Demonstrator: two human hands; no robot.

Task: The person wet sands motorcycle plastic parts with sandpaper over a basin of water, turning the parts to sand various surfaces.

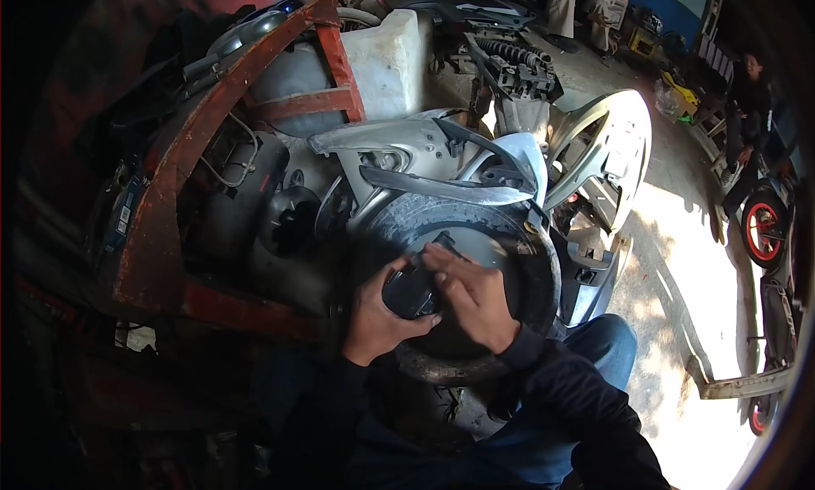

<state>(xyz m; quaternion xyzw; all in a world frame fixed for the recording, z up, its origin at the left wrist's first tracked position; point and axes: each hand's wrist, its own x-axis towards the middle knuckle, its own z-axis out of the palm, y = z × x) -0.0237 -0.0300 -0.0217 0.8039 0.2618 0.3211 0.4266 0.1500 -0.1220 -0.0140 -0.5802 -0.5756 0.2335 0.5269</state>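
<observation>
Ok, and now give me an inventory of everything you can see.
Dark part: one, black, in the hands
Basin: one, dark, beneath the hands
Silver-grey panel: one, beyond the basin
Pale panel: one, right of it
Metal frame: one, rusty red, left
Block: one, whitish, beyond the frame
Coil spring: one, black, top centre
Red-rimmed wheel: at least one, far right
Other people: at least two, dark tops, background
Smaller clutter: too dark to count
Left hand: one, bare, gripping the part
Right hand: one, bare, fingers over the part
</observation>
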